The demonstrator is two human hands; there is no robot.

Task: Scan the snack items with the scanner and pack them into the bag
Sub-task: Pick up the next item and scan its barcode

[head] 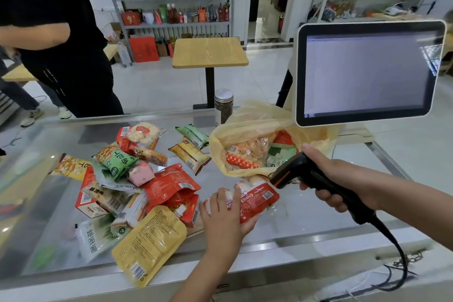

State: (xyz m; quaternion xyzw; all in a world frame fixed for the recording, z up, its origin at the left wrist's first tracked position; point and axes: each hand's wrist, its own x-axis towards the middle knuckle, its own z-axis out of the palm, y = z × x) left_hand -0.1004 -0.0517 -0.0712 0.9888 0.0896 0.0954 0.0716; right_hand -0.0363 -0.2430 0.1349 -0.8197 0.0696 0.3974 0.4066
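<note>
Bottle multipack (255, 200): a row of small white-capped bottles in red shrink film, lying on the glass counter (318, 218) just in front of the yellow bag (247, 130).

- Handling (judged): moderately heavy for its size if the bottles hold liquid. The bottles are stiff and the film is slick, so the row may flex between bottles. Best taken across the row's middle or end, with support from under.
- Orientation: long axis runs from near-left to far-right, towards the bag mouth. Caps point away from the person and the barcode label faces up.
- Left hand (220, 218): fingers curled over the row's left end, gripping it.
- Right hand (343, 179): fingers wrapped around the scanner (301, 171) handle. Its nose is tilted down at the label, near but not touching.
- Snack pile (137, 179) lies left of the pack, and the monitor (367, 71) stands behind the bag.
</note>
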